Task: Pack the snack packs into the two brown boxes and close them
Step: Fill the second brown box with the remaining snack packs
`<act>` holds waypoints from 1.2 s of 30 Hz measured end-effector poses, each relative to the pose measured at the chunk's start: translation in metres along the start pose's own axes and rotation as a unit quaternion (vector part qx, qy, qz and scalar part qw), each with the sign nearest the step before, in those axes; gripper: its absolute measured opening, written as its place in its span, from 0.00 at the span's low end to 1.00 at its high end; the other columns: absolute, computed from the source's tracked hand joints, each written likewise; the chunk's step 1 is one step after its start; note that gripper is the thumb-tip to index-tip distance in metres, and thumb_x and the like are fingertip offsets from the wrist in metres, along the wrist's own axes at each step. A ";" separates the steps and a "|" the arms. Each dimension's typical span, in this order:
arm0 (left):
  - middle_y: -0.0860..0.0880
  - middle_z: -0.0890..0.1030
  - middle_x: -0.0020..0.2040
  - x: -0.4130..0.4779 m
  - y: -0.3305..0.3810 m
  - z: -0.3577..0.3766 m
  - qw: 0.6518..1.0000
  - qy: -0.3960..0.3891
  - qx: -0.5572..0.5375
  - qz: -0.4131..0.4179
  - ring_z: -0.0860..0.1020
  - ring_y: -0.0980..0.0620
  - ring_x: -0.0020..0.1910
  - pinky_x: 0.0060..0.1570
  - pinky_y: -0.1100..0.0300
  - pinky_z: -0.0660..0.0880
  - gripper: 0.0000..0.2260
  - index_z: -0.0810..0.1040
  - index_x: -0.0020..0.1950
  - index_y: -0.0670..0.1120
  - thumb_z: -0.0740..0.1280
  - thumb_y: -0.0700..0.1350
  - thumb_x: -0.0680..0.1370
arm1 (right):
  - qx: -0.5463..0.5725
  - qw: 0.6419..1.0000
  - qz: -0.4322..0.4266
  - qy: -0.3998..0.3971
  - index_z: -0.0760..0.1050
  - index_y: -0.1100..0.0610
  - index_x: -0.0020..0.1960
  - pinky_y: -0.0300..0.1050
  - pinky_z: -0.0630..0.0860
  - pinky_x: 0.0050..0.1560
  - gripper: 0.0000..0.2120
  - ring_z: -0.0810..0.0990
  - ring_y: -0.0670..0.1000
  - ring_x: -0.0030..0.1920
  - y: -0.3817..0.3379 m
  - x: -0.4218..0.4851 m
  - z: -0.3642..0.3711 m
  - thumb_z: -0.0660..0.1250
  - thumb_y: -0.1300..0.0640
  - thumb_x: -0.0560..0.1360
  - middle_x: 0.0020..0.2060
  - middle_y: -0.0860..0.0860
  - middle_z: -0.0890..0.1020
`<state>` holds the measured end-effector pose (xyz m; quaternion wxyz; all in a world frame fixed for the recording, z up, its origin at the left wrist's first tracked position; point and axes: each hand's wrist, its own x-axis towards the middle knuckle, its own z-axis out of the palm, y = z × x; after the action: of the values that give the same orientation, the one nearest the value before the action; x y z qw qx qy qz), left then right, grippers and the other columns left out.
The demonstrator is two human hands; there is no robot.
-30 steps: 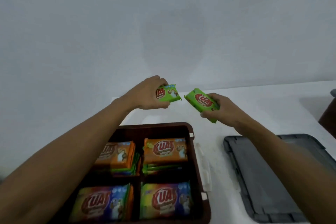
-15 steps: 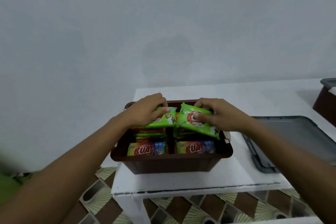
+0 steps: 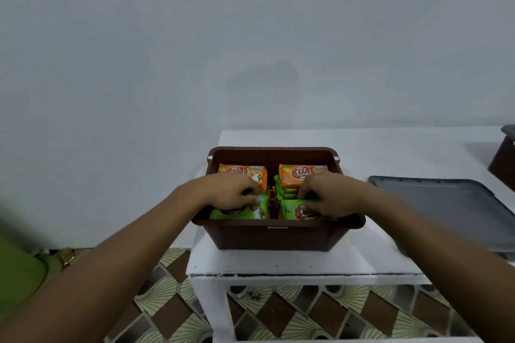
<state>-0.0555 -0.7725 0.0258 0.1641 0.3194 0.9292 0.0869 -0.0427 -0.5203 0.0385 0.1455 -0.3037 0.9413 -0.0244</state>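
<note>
Head view: brown box (image 3: 278,234) on the white table (image 3: 278,262). At its near side, left green pack (image 3: 239,213) under the left hand (image 3: 234,192), bent fingers (image 3: 245,185) hooked over the far edge. Right green pack (image 3: 292,210) under the right hand (image 3: 331,198), gripped the same way. Orange packs (image 3: 299,174) just behind. Grey lid (image 3: 446,203) beside the box.

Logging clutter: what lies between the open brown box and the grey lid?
Only bare white table separates brown box from grey lid; the right forearm hangs above it, head view.
</note>
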 end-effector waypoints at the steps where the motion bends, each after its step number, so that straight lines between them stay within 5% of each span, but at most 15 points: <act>1: 0.52 0.81 0.51 0.000 0.003 0.000 1.000 -0.007 -0.010 0.003 0.77 0.55 0.47 0.49 0.57 0.74 0.14 0.78 0.62 0.48 0.60 0.52 0.82 | 0.019 1.000 -0.012 -0.009 0.73 0.50 0.68 0.49 0.70 0.65 0.18 0.73 0.51 0.63 -0.003 0.001 0.001 0.64 0.49 0.79 0.64 0.49 0.77; 4: 0.53 0.79 0.60 0.001 0.006 0.002 0.999 -0.013 -0.017 0.032 0.75 0.56 0.55 0.55 0.60 0.71 0.14 0.75 0.67 0.50 0.61 0.50 0.82 | 0.062 0.997 -0.039 -0.023 0.70 0.45 0.70 0.49 0.69 0.66 0.19 0.73 0.49 0.64 -0.004 0.004 0.007 0.62 0.50 0.79 0.66 0.46 0.75; 9: 0.55 0.76 0.52 -0.001 0.001 0.004 0.998 -0.028 -0.033 0.042 0.74 0.57 0.48 0.49 0.59 0.71 0.10 0.77 0.61 0.50 0.62 0.49 0.81 | 0.060 0.997 -0.042 -0.030 0.73 0.42 0.67 0.52 0.72 0.64 0.16 0.76 0.48 0.60 0.001 0.003 0.004 0.60 0.53 0.80 0.63 0.46 0.78; 15: 0.55 0.74 0.68 0.005 0.006 -0.002 0.992 -0.090 -0.091 0.001 0.70 0.58 0.65 0.66 0.60 0.66 0.16 0.75 0.67 0.53 0.56 0.43 0.82 | 0.130 0.989 -0.063 -0.043 0.72 0.47 0.67 0.45 0.69 0.66 0.19 0.73 0.45 0.63 -0.004 0.008 0.002 0.60 0.61 0.79 0.65 0.46 0.76; 21: 0.52 0.77 0.57 0.012 0.004 -0.001 0.992 -0.093 -0.083 -0.014 0.75 0.54 0.55 0.58 0.54 0.73 0.13 0.77 0.61 0.54 0.55 0.46 0.82 | 0.131 0.987 -0.075 -0.052 0.65 0.44 0.49 0.61 0.73 0.53 0.05 0.75 0.55 0.47 -0.005 0.016 0.009 0.57 0.53 0.74 0.46 0.52 0.77; 24: 0.51 0.77 0.54 0.015 0.004 0.005 0.991 -0.086 -0.097 -0.022 0.75 0.51 0.53 0.56 0.52 0.73 0.12 0.76 0.53 0.55 0.53 0.49 0.81 | 0.137 0.986 -0.083 -0.046 0.64 0.46 0.48 0.59 0.73 0.51 0.06 0.74 0.56 0.46 -0.002 0.016 0.011 0.59 0.56 0.77 0.45 0.53 0.76; 28: 0.61 0.72 0.59 0.013 0.008 0.000 0.988 -0.116 -0.098 -0.038 0.71 0.59 0.59 0.53 0.68 0.67 0.17 0.75 0.66 0.56 0.52 0.46 0.83 | 0.171 0.981 -0.083 -0.042 0.63 0.48 0.53 0.55 0.73 0.52 0.09 0.73 0.55 0.48 0.001 0.018 0.013 0.60 0.58 0.76 0.47 0.52 0.75; 32: 0.53 0.73 0.68 0.015 0.011 -0.002 0.988 -0.129 -0.069 -0.050 0.71 0.53 0.65 0.58 0.60 0.65 0.18 0.74 0.68 0.53 0.50 0.48 0.84 | 0.166 0.982 -0.085 -0.043 0.62 0.49 0.50 0.52 0.71 0.49 0.08 0.71 0.52 0.45 0.002 0.020 0.015 0.60 0.58 0.77 0.45 0.49 0.73; 36: 0.49 0.77 0.63 0.015 0.011 0.001 0.990 -0.125 -0.045 -0.043 0.74 0.50 0.59 0.61 0.54 0.70 0.18 0.76 0.64 0.49 0.50 0.51 0.84 | 0.160 0.983 -0.079 -0.039 0.63 0.50 0.49 0.49 0.69 0.45 0.07 0.69 0.50 0.42 0.002 0.020 0.015 0.61 0.59 0.77 0.43 0.49 0.72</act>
<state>-0.0603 -0.7546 0.0236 0.2964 0.2795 0.9097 0.0805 -0.0545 -0.5296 0.0187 0.2262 -0.3509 0.8917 -0.1745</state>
